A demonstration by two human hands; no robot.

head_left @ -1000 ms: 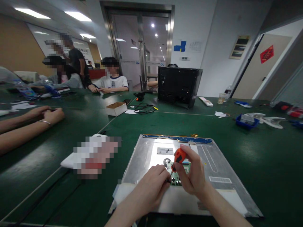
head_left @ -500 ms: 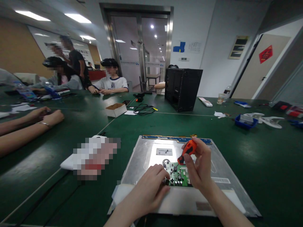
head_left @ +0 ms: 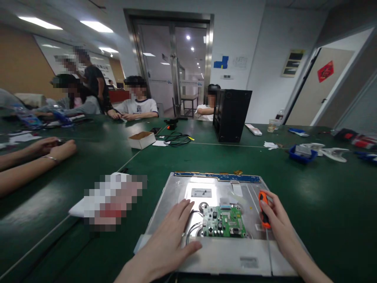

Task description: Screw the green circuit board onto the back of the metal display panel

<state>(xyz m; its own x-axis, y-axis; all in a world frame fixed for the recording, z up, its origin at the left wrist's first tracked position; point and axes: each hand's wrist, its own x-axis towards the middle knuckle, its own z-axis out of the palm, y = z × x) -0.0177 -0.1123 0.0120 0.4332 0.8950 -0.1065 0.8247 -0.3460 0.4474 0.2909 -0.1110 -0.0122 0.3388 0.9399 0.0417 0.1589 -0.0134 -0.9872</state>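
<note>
In the head view a flat metal display panel (head_left: 165,220) lies back side up on the table in front of me. A green circuit board (head_left: 219,222) sits at its middle, with a ribbon cable (head_left: 236,188) running between the panel and a narrow blue board (head_left: 200,176) along the far edge. My left hand (head_left: 176,226) rests with fingers extended beside the board's left side, near some thin grey wires (head_left: 191,232). At the panel's right side my right hand (head_left: 277,214) holds an orange and black screwdriver (head_left: 264,208), its long shaft pointing down toward me.
A partly blurred white packet (head_left: 112,200) lies to the left. Farther back are an open cardboard box (head_left: 141,140), black cables (head_left: 178,139), a black computer case (head_left: 234,116) and a blue tray (head_left: 302,154). Another person's hands (head_left: 60,149) are at the left; more people sit beyond.
My right hand has drawn the screwdriver away from the circuit board, to the right and nearer me. My left hand has moved left off the board's edge, its fingers now straighter.
</note>
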